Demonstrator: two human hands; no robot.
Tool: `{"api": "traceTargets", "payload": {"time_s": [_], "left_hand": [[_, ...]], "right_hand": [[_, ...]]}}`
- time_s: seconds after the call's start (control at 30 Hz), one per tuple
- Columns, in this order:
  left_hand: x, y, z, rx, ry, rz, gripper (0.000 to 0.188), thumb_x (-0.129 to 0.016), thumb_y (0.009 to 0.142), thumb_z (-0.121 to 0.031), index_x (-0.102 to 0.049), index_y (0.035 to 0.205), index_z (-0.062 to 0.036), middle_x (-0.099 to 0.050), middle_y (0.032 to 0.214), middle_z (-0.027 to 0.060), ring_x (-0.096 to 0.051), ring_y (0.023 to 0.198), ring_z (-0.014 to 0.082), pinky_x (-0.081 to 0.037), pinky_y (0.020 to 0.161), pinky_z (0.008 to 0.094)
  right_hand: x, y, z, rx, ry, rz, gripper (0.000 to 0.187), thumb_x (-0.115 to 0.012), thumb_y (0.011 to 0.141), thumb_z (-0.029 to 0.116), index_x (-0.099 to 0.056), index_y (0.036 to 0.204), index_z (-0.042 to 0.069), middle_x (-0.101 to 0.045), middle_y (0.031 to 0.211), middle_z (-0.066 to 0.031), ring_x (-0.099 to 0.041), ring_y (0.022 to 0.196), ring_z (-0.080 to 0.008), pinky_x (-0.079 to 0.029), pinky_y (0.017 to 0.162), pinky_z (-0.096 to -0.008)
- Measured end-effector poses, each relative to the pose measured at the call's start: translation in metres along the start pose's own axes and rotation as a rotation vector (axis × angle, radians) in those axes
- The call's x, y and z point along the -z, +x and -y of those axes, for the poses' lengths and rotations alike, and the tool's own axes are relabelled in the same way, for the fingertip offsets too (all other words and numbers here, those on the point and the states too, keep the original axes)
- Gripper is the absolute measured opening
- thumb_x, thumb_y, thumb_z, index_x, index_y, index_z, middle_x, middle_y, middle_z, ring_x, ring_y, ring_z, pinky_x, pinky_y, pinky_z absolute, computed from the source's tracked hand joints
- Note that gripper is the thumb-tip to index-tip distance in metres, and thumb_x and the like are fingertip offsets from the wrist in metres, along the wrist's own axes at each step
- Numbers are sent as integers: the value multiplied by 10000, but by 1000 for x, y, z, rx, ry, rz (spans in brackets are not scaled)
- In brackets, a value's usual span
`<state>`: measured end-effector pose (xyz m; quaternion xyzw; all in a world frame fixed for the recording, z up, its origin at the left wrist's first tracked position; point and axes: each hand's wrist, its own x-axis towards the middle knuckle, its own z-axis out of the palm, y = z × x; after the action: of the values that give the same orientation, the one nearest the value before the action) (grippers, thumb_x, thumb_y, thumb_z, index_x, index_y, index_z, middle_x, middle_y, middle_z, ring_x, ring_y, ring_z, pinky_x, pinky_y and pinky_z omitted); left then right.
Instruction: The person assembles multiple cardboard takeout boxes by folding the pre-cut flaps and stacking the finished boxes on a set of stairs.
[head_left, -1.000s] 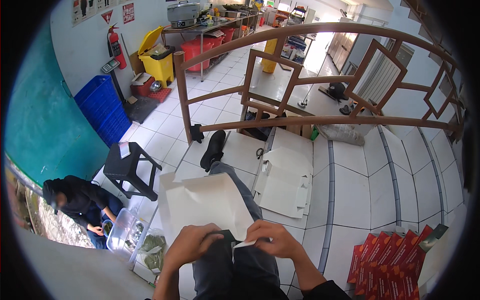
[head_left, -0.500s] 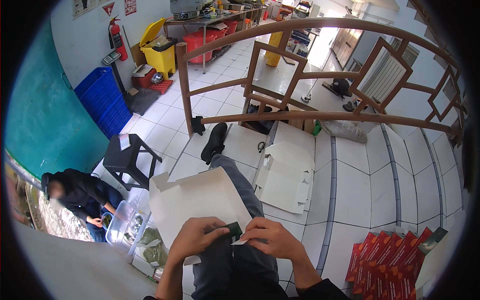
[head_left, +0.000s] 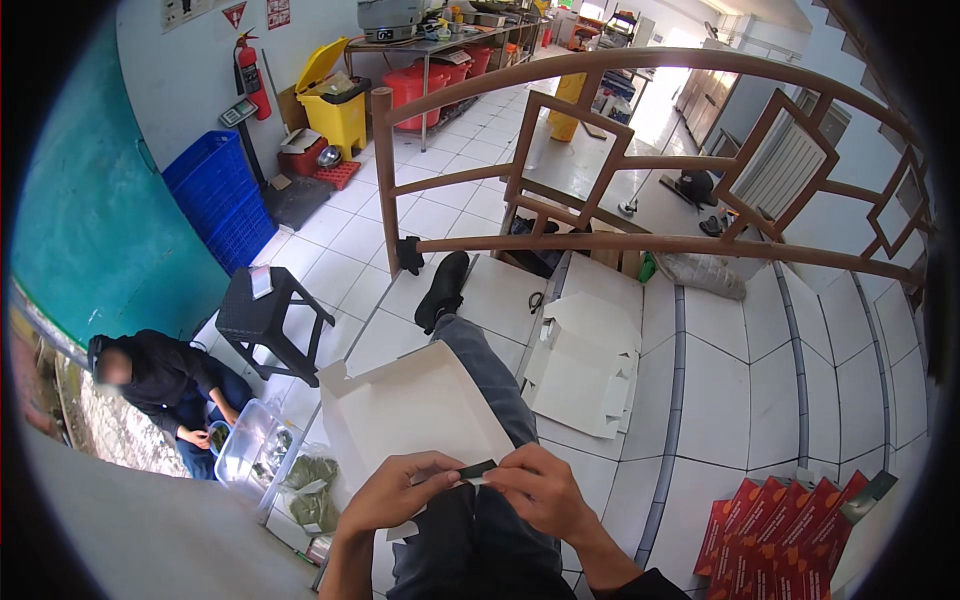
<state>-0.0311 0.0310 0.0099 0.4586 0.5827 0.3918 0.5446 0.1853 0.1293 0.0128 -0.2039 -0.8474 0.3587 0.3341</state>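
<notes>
In the head view, the left hand (head_left: 400, 493) and right hand (head_left: 540, 490) now pinch a small dark strip (head_left: 477, 468) between them over the lap; the white carton sheet (head_left: 415, 415) has slid leftward, so work moves to the strip.

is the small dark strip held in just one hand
No, both the left hand and the right hand pinch the small dark strip between them.

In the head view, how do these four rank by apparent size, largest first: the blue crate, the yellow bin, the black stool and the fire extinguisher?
1. blue crate
2 and 3. black stool and yellow bin: they look about alike. The stool is nearer the camera, so I do not rank them.
4. fire extinguisher, clearly the smallest.
</notes>
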Motion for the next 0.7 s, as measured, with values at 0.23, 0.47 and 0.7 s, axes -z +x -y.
{"api": "traceTargets", "payload": {"time_s": [0.23, 0.47, 0.7], "left_hand": [[-7, 1, -1, -119, -66, -89, 161, -637, 976, -121, -695, 1068, -3, -679, 981, 69, -629, 939, 130, -492, 837, 286], [-18, 6, 4, -292, 128, -121, 158, -632, 936, -128, -707, 1036, -32, -675, 991, 90, -625, 928, 276, -477, 867, 362], [-28, 0, -4, -238, 360, -128, 149, -616, 906, -105, -713, 1014, -71, -648, 955, 55, -590, 987, 281, -457, 886, 378]], "right_hand": [[1, 3, -4, -1, -25, 43, 229, -744, 699, -84, -751, 884, 51, -632, 808, -73, -623, 702, -218, -496, 596, -313], [-3, -2, -6, 42, -122, 92, 243, -734, 664, -67, -749, 873, 56, -610, 835, -80, -603, 712, -251, -496, 597, -356], [-9, -18, -11, -30, -90, 64, 184, -737, 715, -65, -716, 866, 38, -583, 829, -99, -599, 733, -271, -470, 597, -366]]}}
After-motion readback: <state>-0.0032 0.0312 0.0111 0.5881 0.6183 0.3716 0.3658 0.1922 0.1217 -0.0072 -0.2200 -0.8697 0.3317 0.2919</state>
